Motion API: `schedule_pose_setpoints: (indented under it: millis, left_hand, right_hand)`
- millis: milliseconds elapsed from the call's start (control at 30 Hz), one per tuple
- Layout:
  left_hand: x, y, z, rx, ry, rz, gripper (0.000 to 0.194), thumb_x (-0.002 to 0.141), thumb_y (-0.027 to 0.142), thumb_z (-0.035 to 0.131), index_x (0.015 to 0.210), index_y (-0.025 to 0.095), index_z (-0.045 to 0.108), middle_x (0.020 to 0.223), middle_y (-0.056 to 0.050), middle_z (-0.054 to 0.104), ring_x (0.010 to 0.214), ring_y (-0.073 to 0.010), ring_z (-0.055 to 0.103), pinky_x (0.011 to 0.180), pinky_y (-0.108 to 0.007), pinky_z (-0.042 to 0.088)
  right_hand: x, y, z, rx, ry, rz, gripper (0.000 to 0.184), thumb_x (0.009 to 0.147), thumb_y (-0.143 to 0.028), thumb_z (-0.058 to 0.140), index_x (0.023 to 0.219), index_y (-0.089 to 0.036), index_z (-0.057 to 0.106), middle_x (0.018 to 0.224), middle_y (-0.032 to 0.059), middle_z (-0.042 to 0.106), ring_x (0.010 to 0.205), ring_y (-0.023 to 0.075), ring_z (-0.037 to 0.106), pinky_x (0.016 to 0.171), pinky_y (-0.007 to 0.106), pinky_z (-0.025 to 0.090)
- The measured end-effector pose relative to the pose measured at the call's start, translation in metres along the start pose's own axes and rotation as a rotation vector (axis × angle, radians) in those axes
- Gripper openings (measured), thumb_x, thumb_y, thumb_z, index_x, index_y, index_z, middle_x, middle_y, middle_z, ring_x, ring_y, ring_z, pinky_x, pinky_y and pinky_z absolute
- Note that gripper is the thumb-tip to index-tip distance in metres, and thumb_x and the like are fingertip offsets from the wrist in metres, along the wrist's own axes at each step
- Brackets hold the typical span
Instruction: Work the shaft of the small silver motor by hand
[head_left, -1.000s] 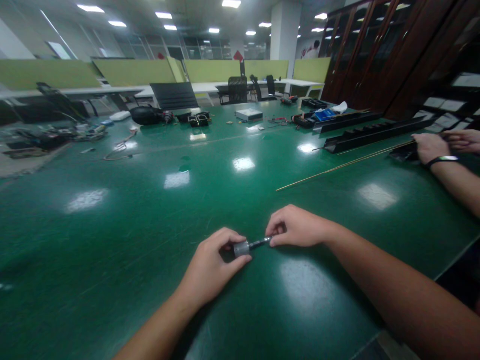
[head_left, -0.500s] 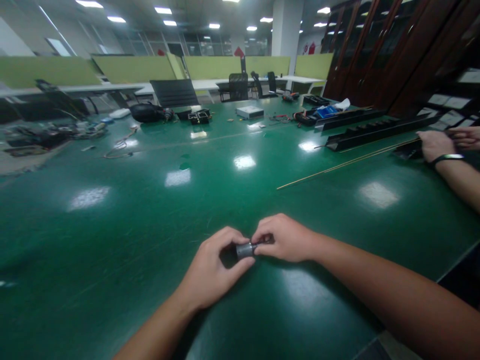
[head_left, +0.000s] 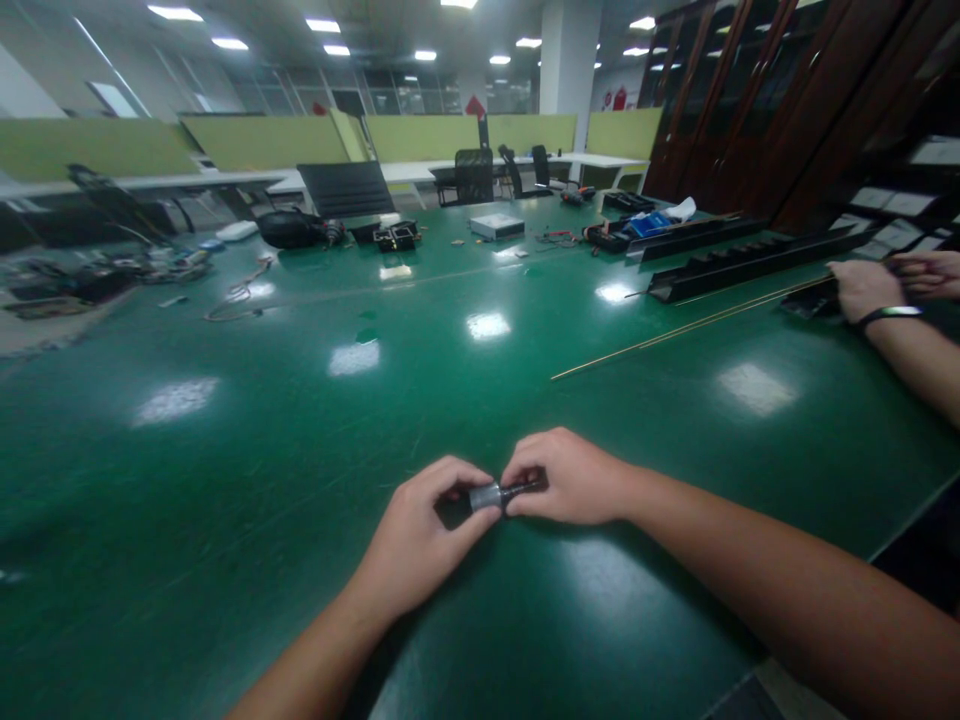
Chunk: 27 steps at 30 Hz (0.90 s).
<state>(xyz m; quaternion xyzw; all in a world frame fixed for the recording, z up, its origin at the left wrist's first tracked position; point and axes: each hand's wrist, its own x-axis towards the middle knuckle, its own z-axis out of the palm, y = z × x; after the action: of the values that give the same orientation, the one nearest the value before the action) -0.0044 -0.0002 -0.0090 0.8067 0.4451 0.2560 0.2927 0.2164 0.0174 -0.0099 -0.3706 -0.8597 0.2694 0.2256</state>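
Low in the middle of the view, a small grey metal cylinder (head_left: pixel 486 497) lies sideways just over the green table (head_left: pixel 300 440). My left hand (head_left: pixel 427 525) grips it between thumb and fingers; the palm side and the dark left end are partly in shadow. A thin dark rod-like part (head_left: pixel 517 491) sticks out from the cylinder's right end. The thumb and fingers of my right hand (head_left: pixel 566 475) are pinched round that part. Its exact kind is too small to make out.
At the right edge, another person's hands (head_left: pixel 870 290) hold long thin brass-coloured rods (head_left: pixel 637 346) over the table. Black channel strips (head_left: pixel 750 268) lie behind them. A silver box (head_left: pixel 496 227), a black bag (head_left: pixel 292 228) and a cable (head_left: pixel 232 297) rest farther back; parts pile up (head_left: pixel 97 270) at left.
My left thumb and fingers have shifted slightly left with the cylinder. More of the dark part shows between my hands. My right hand has barely moved.
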Motion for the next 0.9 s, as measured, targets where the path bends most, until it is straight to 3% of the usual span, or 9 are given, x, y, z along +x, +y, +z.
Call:
schedule_pose_setpoints:
  millis: [900]
  left_hand:
    - [0.0010, 0.0049, -0.0015, 0.017, 0.015, -0.001, 0.013, 0.080, 0.025, 0.069, 0.092, 0.020, 0.069, 0.091, -0.004, 0.071, 0.085, -0.0203, 0.066, 0.077, -0.030, 0.051]
  right_hand:
    - [-0.0020, 0.0002, -0.0018, -0.002, -0.005, -0.032, 0.015, 0.079, -0.023, 0.069, 0.091, -0.016, 0.073, 0.082, 0.0032, 0.069, 0.073, 0.0126, 0.059, 0.065, 0.022, 0.041]
